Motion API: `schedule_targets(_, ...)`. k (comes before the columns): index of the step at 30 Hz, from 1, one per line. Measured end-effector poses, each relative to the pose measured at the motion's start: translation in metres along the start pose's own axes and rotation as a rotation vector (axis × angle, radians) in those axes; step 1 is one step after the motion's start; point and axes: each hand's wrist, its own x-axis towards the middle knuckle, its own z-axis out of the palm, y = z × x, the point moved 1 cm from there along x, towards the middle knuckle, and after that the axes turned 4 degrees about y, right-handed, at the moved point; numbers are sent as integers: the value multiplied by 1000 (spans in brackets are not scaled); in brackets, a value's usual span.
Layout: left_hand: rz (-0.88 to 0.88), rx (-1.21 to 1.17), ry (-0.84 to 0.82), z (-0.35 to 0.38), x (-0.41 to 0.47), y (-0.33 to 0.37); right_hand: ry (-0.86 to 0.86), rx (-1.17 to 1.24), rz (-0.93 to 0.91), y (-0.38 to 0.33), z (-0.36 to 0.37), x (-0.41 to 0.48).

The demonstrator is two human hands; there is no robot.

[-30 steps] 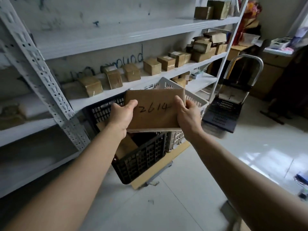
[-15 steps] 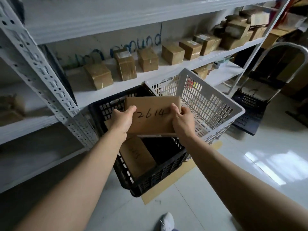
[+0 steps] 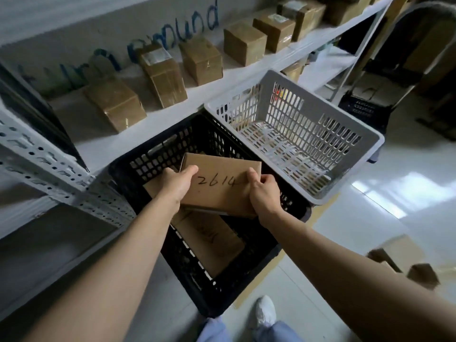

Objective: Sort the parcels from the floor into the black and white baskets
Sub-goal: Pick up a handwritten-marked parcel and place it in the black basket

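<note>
From the head camera I see both hands clasped on one flat brown parcel (image 3: 219, 188) marked "2614": my left hand (image 3: 176, 185) grips its left edge with the thumb on top, and my right hand (image 3: 265, 193) pinches its right edge. The parcel sits tilted over the open black basket (image 3: 158, 156), above another parcel (image 3: 209, 243) lying inside. The white basket (image 3: 308, 124) stands just beside it on the right. Brown boxes (image 3: 116, 102) line the shelf (image 3: 172, 114) behind.
</note>
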Motion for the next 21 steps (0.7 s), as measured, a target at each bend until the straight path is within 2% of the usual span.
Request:
schedule_targets(4, 54, 103, -93, 9, 35, -1, 72, 28, 101, 11, 13, 17)
schedule_targets(11, 131, 292, -305, 50, 70, -12, 205, 163, 438, 46, 22, 32)
schedule_targets(21, 155, 478, -463, 99, 96, -34, 330, 199, 580, 84, 35, 51)
